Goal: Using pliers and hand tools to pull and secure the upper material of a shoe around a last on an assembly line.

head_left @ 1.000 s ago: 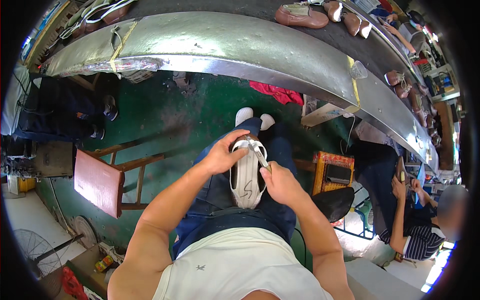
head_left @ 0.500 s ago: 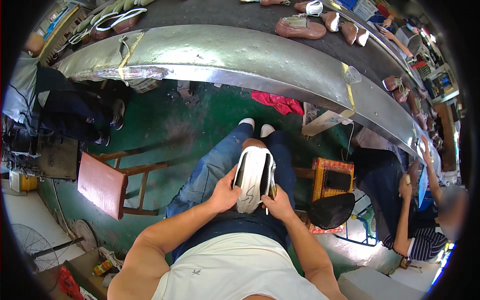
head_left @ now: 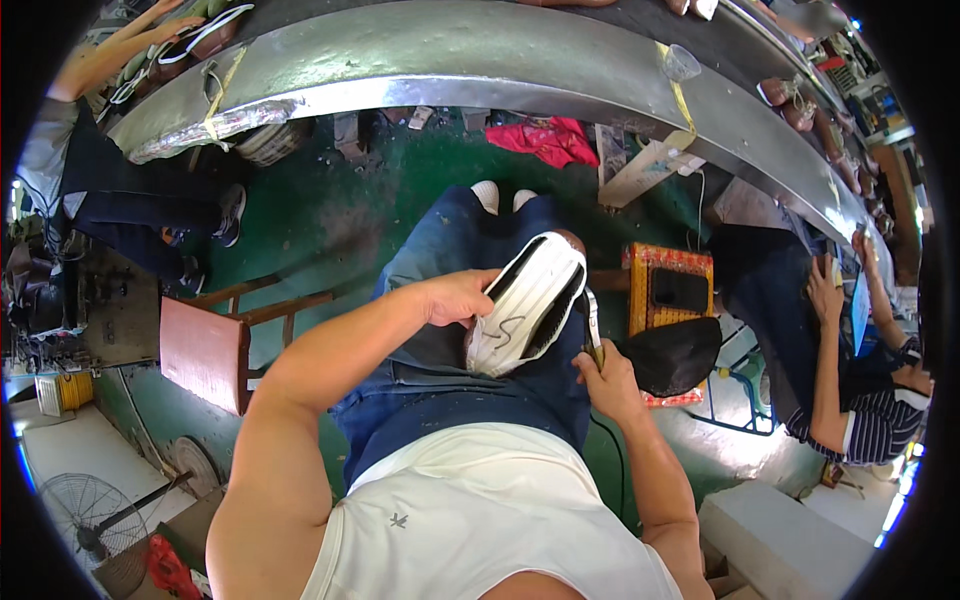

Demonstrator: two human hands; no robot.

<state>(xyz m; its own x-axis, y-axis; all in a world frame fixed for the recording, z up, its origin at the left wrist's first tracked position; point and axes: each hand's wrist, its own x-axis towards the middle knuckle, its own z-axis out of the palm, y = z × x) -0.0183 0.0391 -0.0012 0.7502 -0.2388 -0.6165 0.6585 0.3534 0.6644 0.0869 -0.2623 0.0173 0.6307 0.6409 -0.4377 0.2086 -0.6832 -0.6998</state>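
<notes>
My left hand (head_left: pixel 462 297) is closed on the side of a shoe (head_left: pixel 510 330) above my lap. The shoe's long white face, marked with a dark squiggle, is toward me. Dark edges run along both its sides, and a bit of brown shows at its far end. My right hand (head_left: pixel 610 378) grips a slim hand tool (head_left: pixel 593 318) with a brass-coloured handle and a pale, narrow end. That end points away from me beside the shoe's right edge, apparently just off it. The tool's exact kind cannot be told. A thin dark cord (head_left: pixel 621 450) hangs below my right hand.
A metal-edged bench (head_left: pixel 400 50) curves across the far side, with shoes (head_left: pixel 800 108) on it. A pink-topped stool (head_left: pixel 205 350) stands left. At right are a phone (head_left: pixel 680 290) on an orange-patterned seat and a black cushion-like thing (head_left: pixel 672 358). People work on both sides.
The shoe has tilted, its far end swinging right. My right hand has moved right, off the shoe, with the tool. The view has shifted, so the bench sits higher.
</notes>
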